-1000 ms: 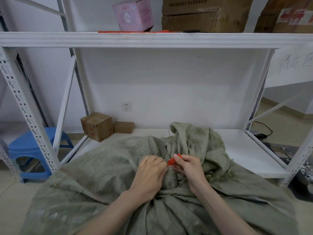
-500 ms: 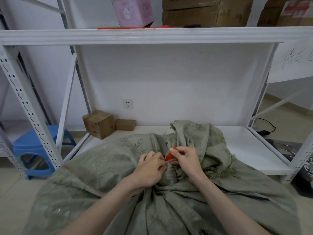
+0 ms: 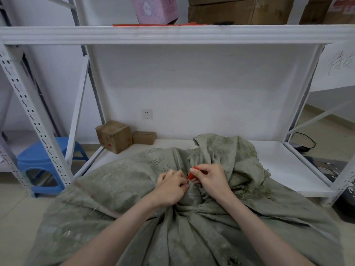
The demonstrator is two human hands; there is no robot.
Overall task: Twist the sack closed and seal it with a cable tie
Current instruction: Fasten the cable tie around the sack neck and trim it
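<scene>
A large grey-green woven sack (image 3: 123,200) fills the lower half of the view, its top gathered into a twisted neck between my hands, with the loose frayed mouth (image 3: 226,154) standing up behind. A red cable tie (image 3: 192,174) shows as a short strip at the neck. My right hand (image 3: 211,179) pinches the tie between thumb and fingers. My left hand (image 3: 172,186) has its fingers curled at the neck right beside the tie; most of the tie is hidden by both hands.
A white metal rack stands ahead: its low shelf (image 3: 288,169) lies behind the sack, the upper shelf (image 3: 172,34) carries cardboard boxes and a pink box (image 3: 155,8). Two small cartons (image 3: 115,136) sit at the low shelf's left corner. A blue stool (image 3: 44,160) stands left.
Both hands have stayed at the sack's neck on the red tie, shifting slightly up in view as the camera tilts down. The grip looks the same.
</scene>
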